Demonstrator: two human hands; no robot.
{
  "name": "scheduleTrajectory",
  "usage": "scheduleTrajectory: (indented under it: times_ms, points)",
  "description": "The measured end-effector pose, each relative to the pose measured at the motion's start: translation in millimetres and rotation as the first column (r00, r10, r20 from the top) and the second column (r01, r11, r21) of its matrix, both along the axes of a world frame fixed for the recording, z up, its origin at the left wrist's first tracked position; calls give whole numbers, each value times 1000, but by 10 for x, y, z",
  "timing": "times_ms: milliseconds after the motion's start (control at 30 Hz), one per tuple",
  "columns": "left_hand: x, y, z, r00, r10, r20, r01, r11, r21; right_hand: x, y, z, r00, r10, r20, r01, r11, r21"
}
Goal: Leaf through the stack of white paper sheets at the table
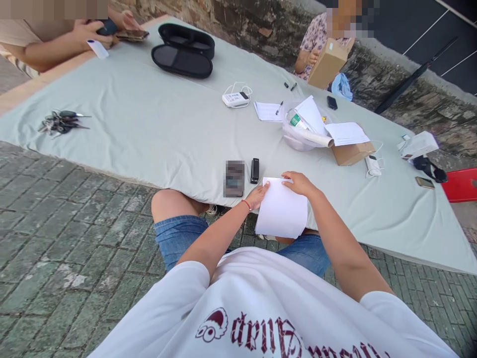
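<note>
A small stack of white paper (282, 211) hangs over the near edge of the table, above my lap. My left hand (258, 196) grips its upper left edge, the thumb lying on top of the sheets. At the upper right corner, my right hand (299, 184) holds the same stack, with its fingers curled over the far edge. Just beyond my left hand lies a black stapler (255, 170). To the stapler's left is a phone (234, 179) with its surface blurred out.
A plastic basin (294, 141) holds papers and a bottle; a cardboard box (352, 152) stands beside it. Farther off lie an open black case (182, 62), a white power bank (236, 99) and a bunch of keys (63, 122). Two people sit across the table (149, 124).
</note>
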State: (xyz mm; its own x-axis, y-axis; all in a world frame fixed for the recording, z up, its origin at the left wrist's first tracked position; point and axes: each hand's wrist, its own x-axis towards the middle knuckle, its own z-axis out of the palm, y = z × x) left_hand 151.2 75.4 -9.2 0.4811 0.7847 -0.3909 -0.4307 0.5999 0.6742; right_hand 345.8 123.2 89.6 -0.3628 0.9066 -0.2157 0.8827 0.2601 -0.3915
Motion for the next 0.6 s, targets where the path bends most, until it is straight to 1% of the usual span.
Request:
scheduleTrajectory:
  times_ms: [67, 100, 133, 233, 267, 367, 433, 600]
  points:
    - [3, 4, -14, 1000, -4, -18, 4, 1000, -2, 117, -72, 33, 998, -54, -22, 56, 990, 126]
    - [6, 7, -25, 1000, -8, -30, 8, 1000, 0, 158, -105, 41, 998, -52, -36, 57, 984, 170]
    - [10, 10, -36, 999, -13, -40, 13, 1000, 4, 185, -132, 42, 999, -25, -47, 34, 982, 188]
    - [22, 11, -62, 997, -27, -67, 30, 999, 41, 195, -164, -9, 992, 113, -58, -104, 985, 134]
    - [25, 7, -62, 996, -29, -81, 34, 998, 57, 183, -157, -39, 989, 135, -56, -128, 985, 114]
    - [24, -14, -32, 990, -28, -141, 43, 993, 106, 143, -103, -120, 989, 137, -54, -134, 989, 56]
    - [15, -29, 4, 985, -36, -167, 58, 990, 130, 130, -58, -143, 990, 126, -70, -126, 992, 7]
    - [-5, -37, 51, 981, -75, -178, 100, 986, 135, 145, 36, -107, 985, 91, -144, -109, 987, -121]
